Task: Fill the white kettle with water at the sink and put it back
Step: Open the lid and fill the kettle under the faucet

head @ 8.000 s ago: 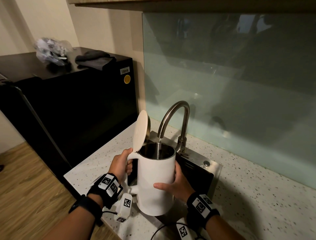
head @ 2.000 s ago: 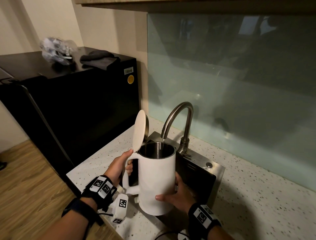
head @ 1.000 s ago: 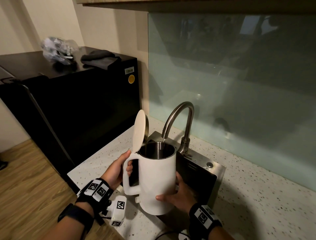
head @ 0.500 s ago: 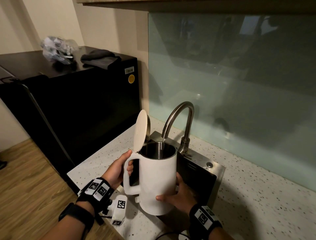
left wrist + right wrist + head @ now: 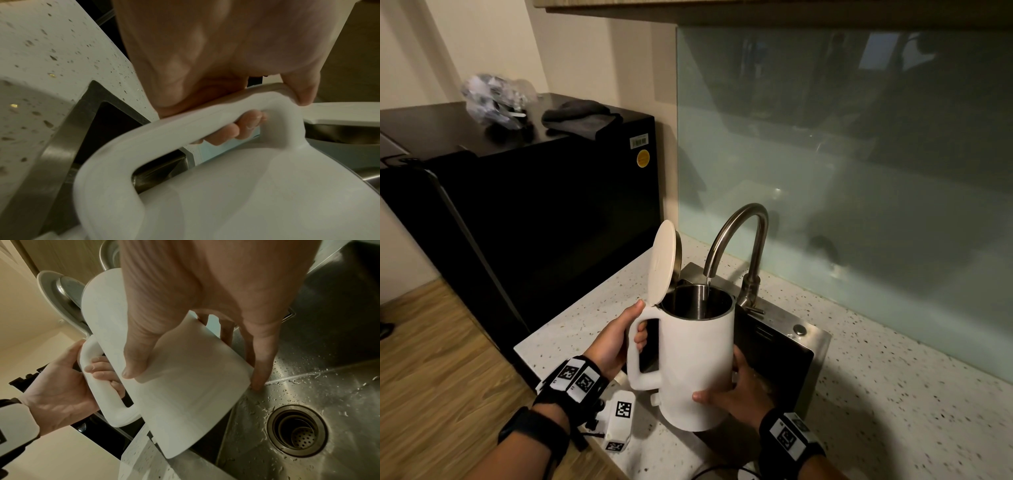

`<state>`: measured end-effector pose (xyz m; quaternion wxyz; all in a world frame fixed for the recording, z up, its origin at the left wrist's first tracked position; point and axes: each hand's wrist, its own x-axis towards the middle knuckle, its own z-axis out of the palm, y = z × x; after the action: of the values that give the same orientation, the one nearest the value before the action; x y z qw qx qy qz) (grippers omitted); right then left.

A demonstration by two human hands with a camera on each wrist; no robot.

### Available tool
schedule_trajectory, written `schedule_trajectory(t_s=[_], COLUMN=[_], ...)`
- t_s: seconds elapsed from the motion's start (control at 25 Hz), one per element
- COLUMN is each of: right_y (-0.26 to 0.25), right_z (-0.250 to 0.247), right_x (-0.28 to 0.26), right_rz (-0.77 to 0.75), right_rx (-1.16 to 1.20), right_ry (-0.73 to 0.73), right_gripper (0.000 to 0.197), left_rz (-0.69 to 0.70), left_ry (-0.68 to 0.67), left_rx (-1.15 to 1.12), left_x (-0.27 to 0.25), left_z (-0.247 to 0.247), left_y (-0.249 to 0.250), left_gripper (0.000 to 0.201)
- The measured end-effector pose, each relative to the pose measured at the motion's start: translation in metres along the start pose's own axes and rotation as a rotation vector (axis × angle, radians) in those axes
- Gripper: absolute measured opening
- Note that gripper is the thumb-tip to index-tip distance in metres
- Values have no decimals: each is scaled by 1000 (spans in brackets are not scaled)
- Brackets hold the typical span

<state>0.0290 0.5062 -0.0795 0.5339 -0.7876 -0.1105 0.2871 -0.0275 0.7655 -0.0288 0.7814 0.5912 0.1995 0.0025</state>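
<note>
One white kettle (image 5: 697,363), centre frame, under one faucet (image 5: 755,219) at the sink's (image 5: 816,342) edge. Left hand (image 5: 609,342) grips its handle (image 5: 632,359); right hand (image 5: 743,394) clasps its body.

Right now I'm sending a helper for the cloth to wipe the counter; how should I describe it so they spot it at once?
Left of the sink stands a black fridge. On its top, on the sink side, lies the dark grey cloth. It is folded, soft and matte, unlike the crumpled clear plastic bag to its left.
</note>
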Motion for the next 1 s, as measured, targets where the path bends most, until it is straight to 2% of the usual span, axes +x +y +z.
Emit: schedule_trajectory(t_s=[0.32, 0.68, 1.0], right_y=[-2, 0, 0], right_z=[0, 0, 0], right_x=[-1, 1, 1], right_rz=[-11, 11, 5], right_rx=[19, -12, 1], right_ry=[-9, -5, -14], right_gripper=[118, 137, 133], left_rz=[15, 23, 15], left_ry=[-17, -23, -14], left_rx=[8, -1, 10], left_x=[-1, -1, 0], left_z=[-1, -3, -3], left_y=[0, -1, -2], left_gripper=[67, 66, 66])
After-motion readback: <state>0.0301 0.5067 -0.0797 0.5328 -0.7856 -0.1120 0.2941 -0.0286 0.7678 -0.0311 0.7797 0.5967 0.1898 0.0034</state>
